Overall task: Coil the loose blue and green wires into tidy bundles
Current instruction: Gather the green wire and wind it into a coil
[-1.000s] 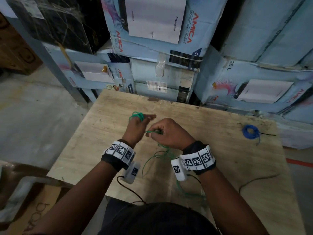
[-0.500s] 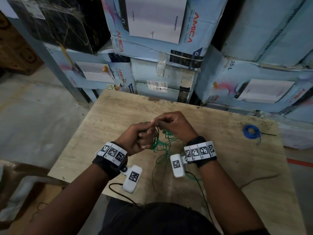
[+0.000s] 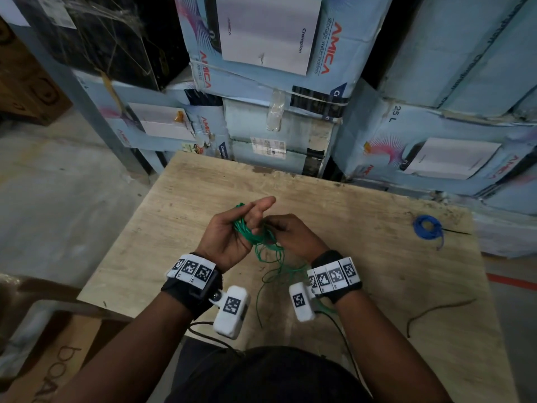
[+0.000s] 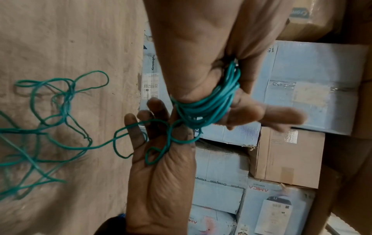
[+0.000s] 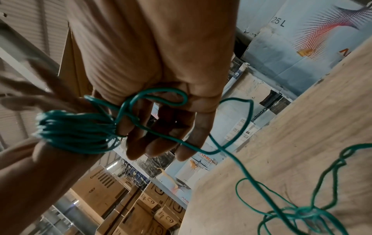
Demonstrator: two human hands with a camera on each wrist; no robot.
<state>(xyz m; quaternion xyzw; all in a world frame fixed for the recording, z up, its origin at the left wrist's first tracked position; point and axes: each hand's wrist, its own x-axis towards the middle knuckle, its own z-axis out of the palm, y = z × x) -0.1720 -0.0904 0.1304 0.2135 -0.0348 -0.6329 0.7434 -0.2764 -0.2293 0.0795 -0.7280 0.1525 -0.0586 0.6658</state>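
Observation:
A green wire coil (image 3: 242, 225) is wound round my left hand (image 3: 255, 213) by the thumb's base, above the wooden table (image 3: 377, 286). That hand's fingers (image 4: 261, 114) stretch out past the coil (image 4: 209, 105). Just to the right, my right hand (image 3: 279, 228) grips the free strand, which loops over its curled fingers (image 5: 161, 139). The loose green wire (image 3: 276, 266) trails in tangled loops on the table between my wrists. A coiled blue wire (image 3: 427, 226) lies alone at the table's far right.
Stacked blue cartons (image 3: 261, 39) rise right behind the table's far edge. A thin dark cable (image 3: 436, 312) lies on the table at the right. A brown cardboard box (image 3: 58, 359) sits on the floor at lower left.
My left hand has turned palm up and stretched its fingers, which shows the coil. My right hand has moved from above the left hand to its right side with the strand.

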